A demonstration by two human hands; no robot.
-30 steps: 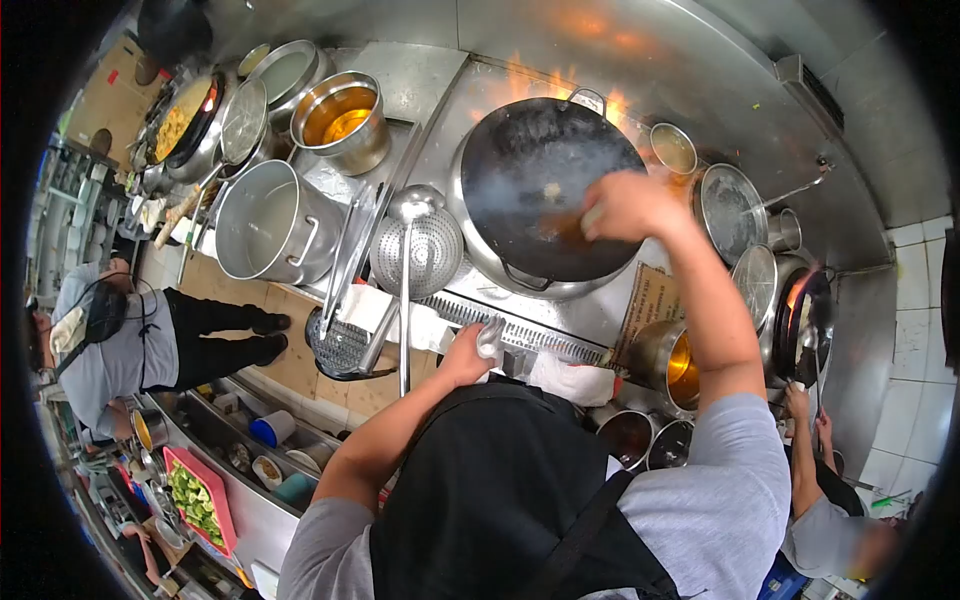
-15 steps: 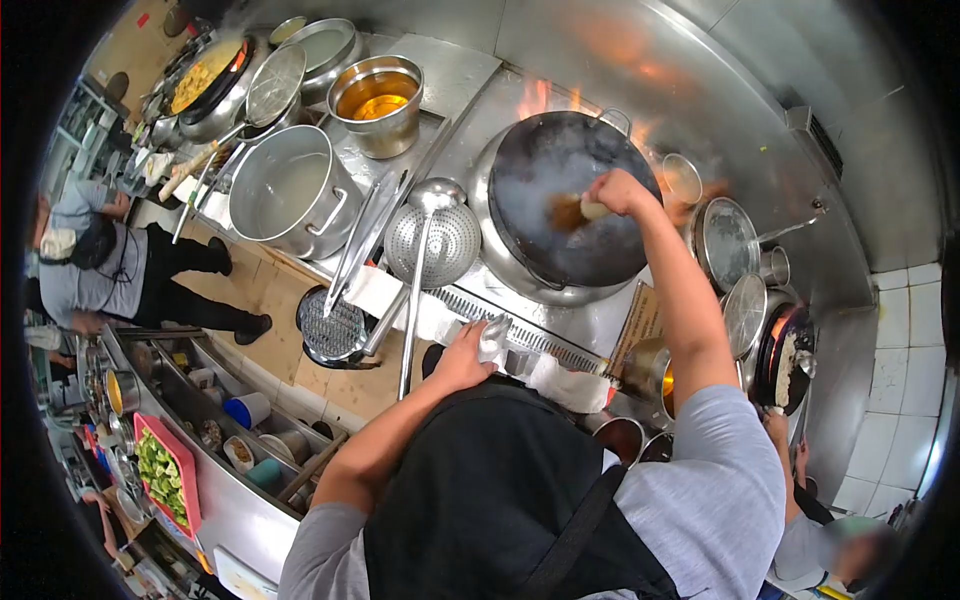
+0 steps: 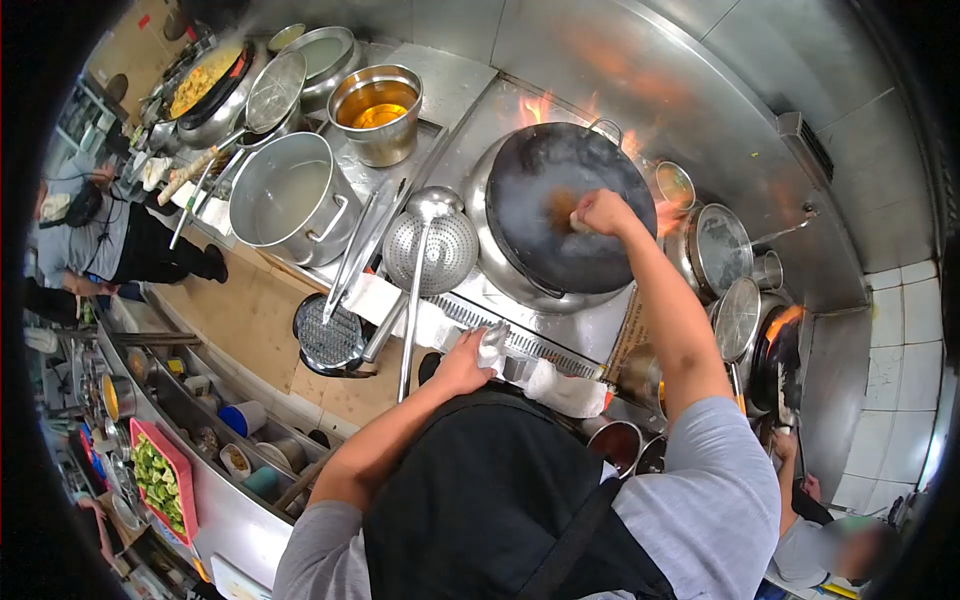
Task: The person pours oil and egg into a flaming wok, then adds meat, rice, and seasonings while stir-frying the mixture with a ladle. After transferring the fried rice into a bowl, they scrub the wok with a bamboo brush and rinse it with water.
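My right hand (image 3: 604,214) is closed round the pale handle of a brown wok brush (image 3: 559,207), whose bristles are blurred inside the black wok (image 3: 560,265). Smoke or steam fills the wok, and flames show behind its rim. At the front edge of the stove, my left hand (image 3: 464,364) has its fingers closed at a silvery piece (image 3: 493,342) that I cannot make out. A perforated strainer (image 3: 447,262) and a long-handled ladle (image 3: 433,203) lie left of the wok.
A steel pot of amber liquid (image 3: 392,143) and a large stockpot (image 3: 264,232) stand left. White cloths (image 3: 562,392) line the front edge. Mesh strainers (image 3: 737,315) and pots crowd the right. A co-worker's hand (image 3: 785,444) is at another wok, and another person (image 3: 150,240) stands far left.
The brush has moved slightly within the wok, and my right arm sits a little lower and further left. My left hand stays in place. The person at far left has shifted left.
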